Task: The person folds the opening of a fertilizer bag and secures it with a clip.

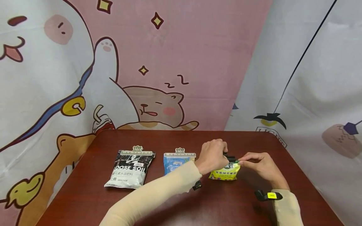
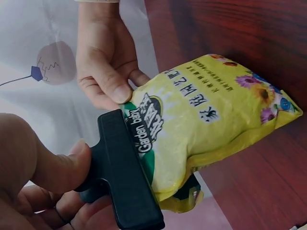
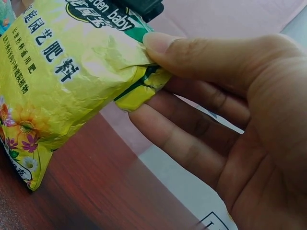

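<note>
My left hand (image 1: 212,155) grips a black bag clip (image 2: 127,172) by its handles, thumb on one side and fingers on the other. The long bar of the clip lies across the top edge of a yellow fertilizer bag (image 1: 224,174) printed with flowers and "Garden baby". With thumb and fingers my right hand (image 1: 261,164) pinches the top corner of this bag, beside the clip's end. A folded-over flap (image 3: 136,93) of the bag shows behind that corner. In the left wrist view the bag tilts, its flowered bottom end pointing away from the clip.
On the dark red table (image 1: 215,207) a black and white "Loose Soil" bag (image 1: 131,169) lies at the left, with a decorated clip (image 1: 137,151) along its top. A blue bag (image 1: 175,164) with a similar clip (image 1: 180,153) lies mid-table, partly behind the left forearm. Printed cloth hangs behind.
</note>
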Motion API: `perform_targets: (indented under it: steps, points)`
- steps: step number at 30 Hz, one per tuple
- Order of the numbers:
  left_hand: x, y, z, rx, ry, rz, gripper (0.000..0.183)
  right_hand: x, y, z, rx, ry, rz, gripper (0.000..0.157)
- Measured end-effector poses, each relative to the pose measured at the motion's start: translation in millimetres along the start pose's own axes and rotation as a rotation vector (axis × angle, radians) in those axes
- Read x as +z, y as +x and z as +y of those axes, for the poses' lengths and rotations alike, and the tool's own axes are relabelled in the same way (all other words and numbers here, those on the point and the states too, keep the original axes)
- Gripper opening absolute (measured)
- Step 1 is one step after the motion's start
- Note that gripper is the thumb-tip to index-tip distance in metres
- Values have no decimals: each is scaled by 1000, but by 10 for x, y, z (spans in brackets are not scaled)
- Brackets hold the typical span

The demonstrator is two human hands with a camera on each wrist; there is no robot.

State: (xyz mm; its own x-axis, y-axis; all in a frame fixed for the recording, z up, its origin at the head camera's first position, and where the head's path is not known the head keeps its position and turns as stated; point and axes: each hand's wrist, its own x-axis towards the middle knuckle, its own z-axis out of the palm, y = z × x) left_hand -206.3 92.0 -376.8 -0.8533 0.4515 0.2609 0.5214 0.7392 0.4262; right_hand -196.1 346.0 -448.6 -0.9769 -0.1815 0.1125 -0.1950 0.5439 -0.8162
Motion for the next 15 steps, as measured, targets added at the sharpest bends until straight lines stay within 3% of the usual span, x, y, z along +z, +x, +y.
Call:
perform_targets:
  steps: [6,15]
  points:
    - [51,-1,9,18,29,20,18,3,2,3,6,9,-1,18]
    - [126,26,52,33,47,-6,21,-10,-3,9,52,-21,-1,23]
